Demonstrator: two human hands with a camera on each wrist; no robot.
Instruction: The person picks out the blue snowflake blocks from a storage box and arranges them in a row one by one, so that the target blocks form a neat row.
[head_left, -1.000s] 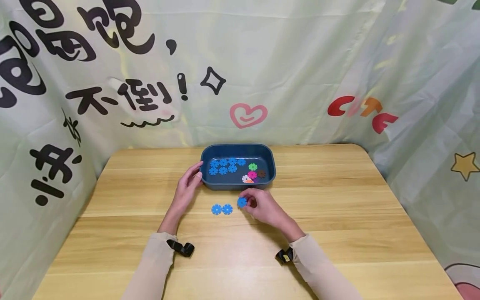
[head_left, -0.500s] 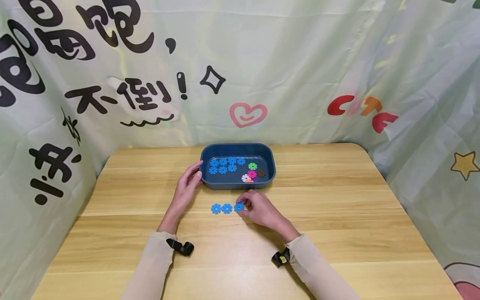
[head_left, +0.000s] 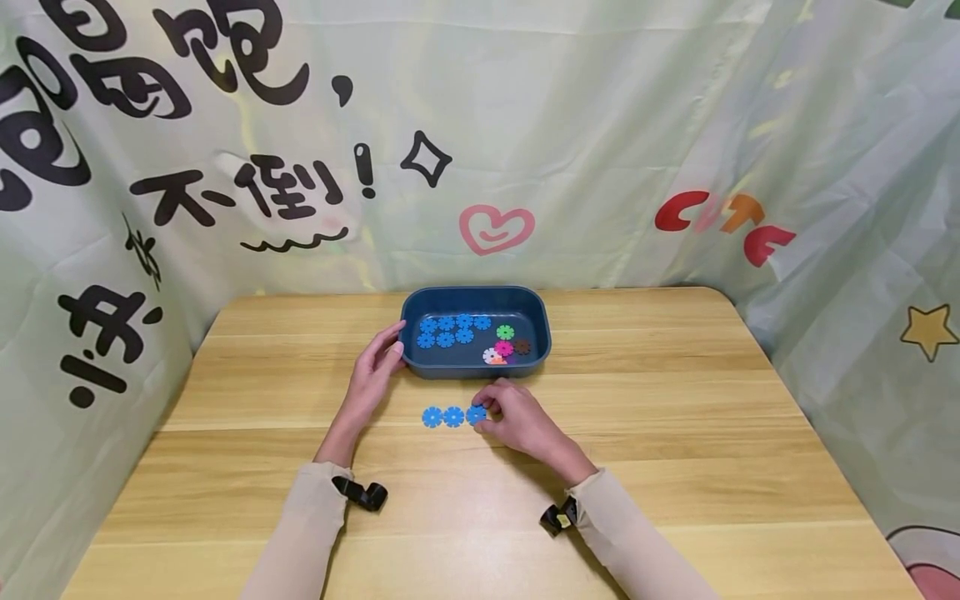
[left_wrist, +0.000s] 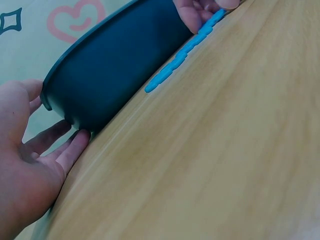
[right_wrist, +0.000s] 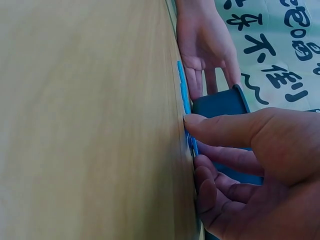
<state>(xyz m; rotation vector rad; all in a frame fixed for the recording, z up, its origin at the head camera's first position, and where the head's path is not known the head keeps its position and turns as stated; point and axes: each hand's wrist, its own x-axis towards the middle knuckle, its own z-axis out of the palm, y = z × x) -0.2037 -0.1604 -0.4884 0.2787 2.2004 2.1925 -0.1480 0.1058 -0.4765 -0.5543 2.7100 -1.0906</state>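
In the head view, my left hand point(head_left: 369, 375) rests against the left end of a dark blue tray point(head_left: 476, 372), its fingers fairly straight in the left wrist view. Between thumb and fingers, my right hand point(head_left: 517, 417) pinches a blue snowflake disc point(head_left: 476, 415) in front of the tray. That disc is at the right end of a row, against a middle blue disc point(head_left: 453, 417); a left blue disc point(head_left: 432, 417) comes before it. Whether their notches are joined I cannot tell. The row looks flat on the table in the left wrist view.
Inside the tray lie several blue discs point(head_left: 446, 339) on the left. Green point(head_left: 506, 332), pink point(head_left: 504, 348), brown point(head_left: 522, 347) and white point(head_left: 491, 356) discs lie on its right. A printed cloth point(head_left: 600, 150) hangs behind the wooden table point(head_left: 675, 400).
My right hand has brought its blue disc left and slightly down, closing the gap to the two others, so the three now form a row. My left hand has stayed at the tray.
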